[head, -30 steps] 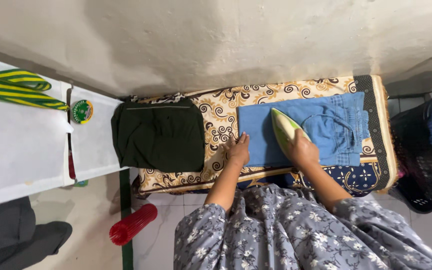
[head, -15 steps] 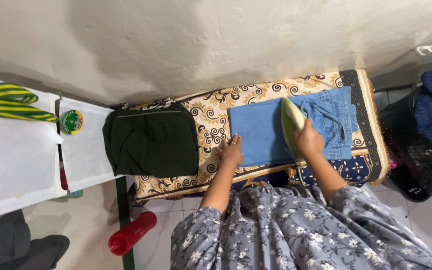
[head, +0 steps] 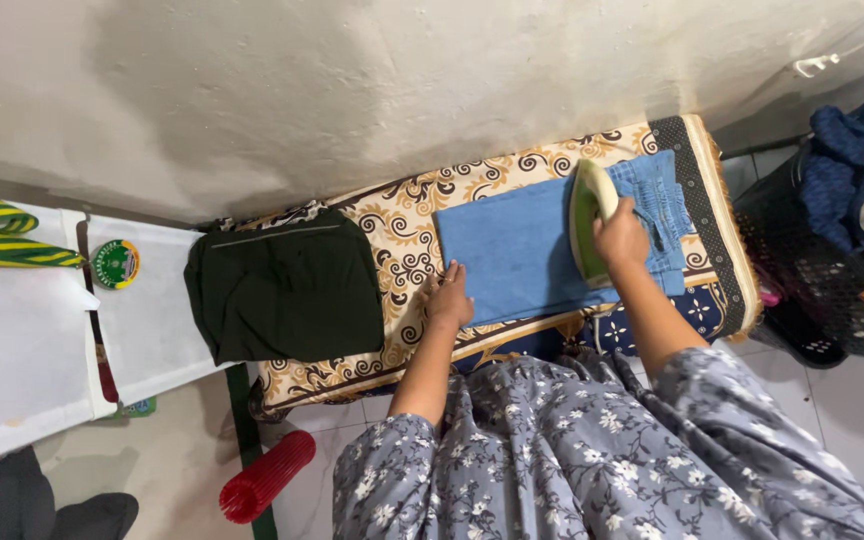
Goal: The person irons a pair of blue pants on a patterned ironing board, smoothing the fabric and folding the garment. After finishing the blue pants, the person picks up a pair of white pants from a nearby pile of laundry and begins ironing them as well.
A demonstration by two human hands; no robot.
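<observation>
A folded blue garment (head: 512,245) lies on a low board covered with a cream and gold patterned cloth (head: 412,235). My right hand (head: 620,238) grips the handle of a green and white iron (head: 588,215), which rests on the garment's right part near its gathered waistband. My left hand (head: 448,297) lies flat, fingers spread, on the patterned cloth at the garment's left front corner. My sleeves are grey with a flower print.
A folded dark green garment (head: 287,290) lies on the board's left end. White cloth (head: 22,340) with a round green badge and a striped yellow-green band is at the left. A red ribbed cylinder (head: 265,477) lies on the tiled floor. A dark laundry basket (head: 822,270) with clothes stands at the right.
My right hand has slid the iron rightward along the blue garment, toward its waistband. My left hand has stayed at the garment's left corner. The view has drifted to the right.
</observation>
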